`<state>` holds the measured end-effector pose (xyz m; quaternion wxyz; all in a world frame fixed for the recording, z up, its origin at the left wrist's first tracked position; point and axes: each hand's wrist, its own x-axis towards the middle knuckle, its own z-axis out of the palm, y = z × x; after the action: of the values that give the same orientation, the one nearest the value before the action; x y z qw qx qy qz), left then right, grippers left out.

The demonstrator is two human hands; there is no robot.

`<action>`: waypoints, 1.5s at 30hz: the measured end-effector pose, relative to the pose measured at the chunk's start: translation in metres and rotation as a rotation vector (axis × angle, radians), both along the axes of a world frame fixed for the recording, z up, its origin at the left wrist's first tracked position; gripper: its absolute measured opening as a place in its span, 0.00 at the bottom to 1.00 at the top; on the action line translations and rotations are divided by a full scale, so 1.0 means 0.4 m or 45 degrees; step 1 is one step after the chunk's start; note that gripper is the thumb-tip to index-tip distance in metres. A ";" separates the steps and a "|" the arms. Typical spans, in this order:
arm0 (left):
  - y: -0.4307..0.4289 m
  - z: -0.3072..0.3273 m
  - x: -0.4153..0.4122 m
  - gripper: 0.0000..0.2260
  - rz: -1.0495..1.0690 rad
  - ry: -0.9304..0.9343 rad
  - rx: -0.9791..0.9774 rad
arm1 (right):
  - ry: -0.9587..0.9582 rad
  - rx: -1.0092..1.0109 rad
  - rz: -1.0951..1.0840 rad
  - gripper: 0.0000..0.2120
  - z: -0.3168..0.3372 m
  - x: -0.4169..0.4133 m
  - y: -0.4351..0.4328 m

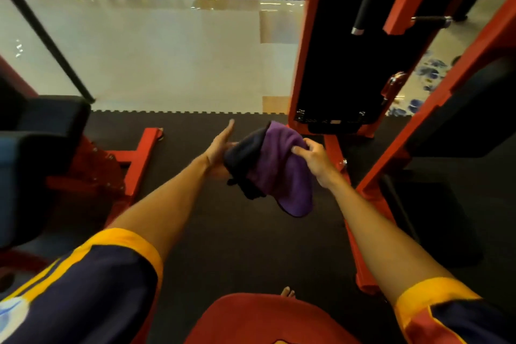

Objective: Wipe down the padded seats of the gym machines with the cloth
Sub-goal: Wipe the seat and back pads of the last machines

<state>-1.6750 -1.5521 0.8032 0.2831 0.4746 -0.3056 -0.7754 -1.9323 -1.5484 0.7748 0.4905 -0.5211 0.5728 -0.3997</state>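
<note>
The fingers (303, 148) of the right hand (315, 160) pinch the upper edge of the purple cloth (279, 173), thumb against curled fingertips. The cloth hangs bunched in the air, with a darker fold showing on its left side. The left hand (219, 146) is held flat just beside it, its fingers straight and close together as far as they show. Their tips lie behind the cloth, and whether they touch it cannot be told. The cloth hangs above the rubber floor (237, 246), between the machines, and touches no pad.

The step in hand looks like readying the cloth for the next seat. It would go best if the person lays the cloth over the flat left palm and folds it into a firm wad with a clean face outward. The wipe can then run in overlapping strokes right out to the seat's edges.

The black padded seat (42, 134) sits low on the left, near the left forearm. Its red base bar (141, 159) juts onto the floor and could catch a foot. On the right, the weight-stack tower (349, 64) stands just beyond the right hand. A slanted red beam (413, 131) and a second dark pad (458, 126) close that side. Open room lies straight ahead, along the strip of floor toward the pale tiles (167, 58).
</note>
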 end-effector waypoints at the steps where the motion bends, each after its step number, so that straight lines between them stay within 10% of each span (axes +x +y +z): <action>1: 0.059 -0.022 0.023 0.34 0.165 0.024 0.029 | -0.084 0.031 -0.020 0.05 0.009 0.035 0.021; 4: 0.233 -0.079 0.060 0.24 0.379 0.000 0.099 | -0.219 0.112 -0.008 0.11 0.020 0.138 0.089; 10: 0.404 -0.174 0.170 0.49 0.559 0.495 0.234 | -0.240 0.306 -0.037 0.16 -0.013 0.252 0.250; 15: 0.524 -0.190 0.222 0.25 0.357 0.005 -0.031 | -0.215 0.316 0.047 0.19 -0.048 0.307 0.358; 20: 0.628 -0.220 0.291 0.30 0.561 -0.346 -0.041 | 0.199 0.200 0.257 0.28 -0.058 0.347 0.405; 29: 0.878 -0.181 0.308 0.45 1.085 -0.766 -0.299 | 0.180 0.144 0.539 0.34 -0.060 0.431 0.541; 36: 1.103 -0.156 0.350 0.18 1.399 -0.956 -0.406 | 0.120 0.027 0.632 0.19 -0.069 0.527 0.683; 45: 1.325 -0.090 0.507 0.21 1.425 -1.315 -0.350 | 0.265 -0.149 1.033 0.20 -0.021 0.768 0.795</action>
<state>-1.4721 -1.0219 0.7670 0.5107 0.8204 -0.2070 -0.1525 -1.6252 -1.2303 0.7666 0.5172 -0.7689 0.3440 -0.1514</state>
